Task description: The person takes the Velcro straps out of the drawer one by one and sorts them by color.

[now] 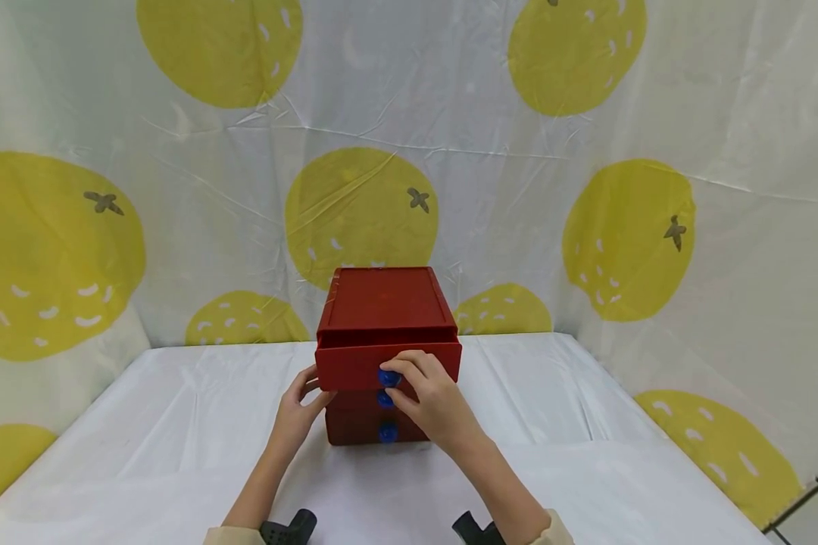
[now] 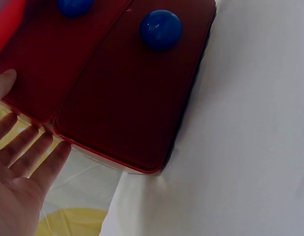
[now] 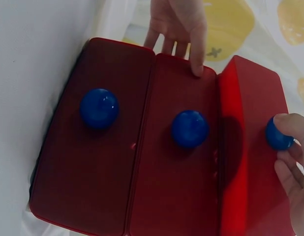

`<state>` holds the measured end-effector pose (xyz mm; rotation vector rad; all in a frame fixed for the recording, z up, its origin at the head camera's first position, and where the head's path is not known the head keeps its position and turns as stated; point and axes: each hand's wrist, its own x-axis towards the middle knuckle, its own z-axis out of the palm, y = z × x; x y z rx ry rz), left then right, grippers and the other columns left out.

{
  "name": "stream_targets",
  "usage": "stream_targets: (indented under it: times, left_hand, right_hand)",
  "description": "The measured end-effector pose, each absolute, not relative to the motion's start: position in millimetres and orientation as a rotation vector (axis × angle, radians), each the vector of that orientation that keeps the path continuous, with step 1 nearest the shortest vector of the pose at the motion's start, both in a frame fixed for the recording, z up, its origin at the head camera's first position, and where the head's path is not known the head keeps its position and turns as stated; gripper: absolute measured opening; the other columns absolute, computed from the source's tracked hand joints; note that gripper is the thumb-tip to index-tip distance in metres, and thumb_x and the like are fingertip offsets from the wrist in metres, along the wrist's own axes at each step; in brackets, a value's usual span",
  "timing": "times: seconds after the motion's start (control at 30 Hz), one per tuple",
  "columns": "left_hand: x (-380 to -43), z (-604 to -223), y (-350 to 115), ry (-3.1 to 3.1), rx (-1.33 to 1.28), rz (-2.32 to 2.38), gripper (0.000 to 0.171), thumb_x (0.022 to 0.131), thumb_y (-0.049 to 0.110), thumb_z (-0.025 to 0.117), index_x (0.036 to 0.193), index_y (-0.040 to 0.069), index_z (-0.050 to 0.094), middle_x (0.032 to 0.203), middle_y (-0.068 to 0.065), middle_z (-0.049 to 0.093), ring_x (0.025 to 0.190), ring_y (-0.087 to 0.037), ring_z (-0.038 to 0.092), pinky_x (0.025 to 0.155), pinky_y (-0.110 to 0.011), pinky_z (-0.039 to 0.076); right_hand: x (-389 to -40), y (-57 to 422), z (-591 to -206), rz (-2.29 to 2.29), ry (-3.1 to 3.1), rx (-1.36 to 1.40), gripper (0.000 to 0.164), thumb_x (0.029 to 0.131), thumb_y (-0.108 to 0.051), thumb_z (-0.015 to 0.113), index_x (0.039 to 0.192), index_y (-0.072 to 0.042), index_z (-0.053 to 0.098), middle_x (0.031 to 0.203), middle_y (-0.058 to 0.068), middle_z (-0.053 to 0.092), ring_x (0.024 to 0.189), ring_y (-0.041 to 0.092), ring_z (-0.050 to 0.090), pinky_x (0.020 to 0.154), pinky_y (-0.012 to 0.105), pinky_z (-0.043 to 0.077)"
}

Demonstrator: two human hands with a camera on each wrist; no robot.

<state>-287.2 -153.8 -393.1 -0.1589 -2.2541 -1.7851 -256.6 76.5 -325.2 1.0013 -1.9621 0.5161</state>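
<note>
A red cabinet [image 1: 390,299] of three stacked drawers stands on the white table, each drawer front bearing a round blue knob. Its top drawer [image 1: 351,369] is pulled partway out, while the middle drawer [image 3: 174,189] and bottom drawer [image 3: 90,169] sit closed. My right hand [image 1: 436,401] pinches the top drawer's blue knob [image 3: 277,135] between thumb and fingers. At the cabinet's left side, my left hand [image 1: 296,412] steadies it, with the thumb on the middle drawer's front and the fingers [image 2: 51,160] spread along the side wall.
A white cloth covers the table [image 1: 198,431]. Behind and beside it hangs a pale curtain [image 1: 491,189] printed with yellow fruit. Dark straps with small black mounts [image 1: 289,527] sit at both wrists.
</note>
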Motion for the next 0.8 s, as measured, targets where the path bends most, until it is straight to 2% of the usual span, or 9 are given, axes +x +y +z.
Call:
stream_targets:
  times: [0.8]
  left_hand:
    - [-286,-391,-156,-2.275,-0.129,-1.804,0.047,0.087,0.023,0.060,0.131,0.016,0.044,0.135,-0.008,0.047,0.123,-0.024,0.044,0.096,-0.043,0.044]
  right_hand:
    - [-238,80,-313,0.475,-2.073,1.009,0.035,0.071,-0.013,0.077,0.102,-0.014,0.061,0.101,0.001,0.058,0.094,0.012,0.054,0.076,0.019,0.052]
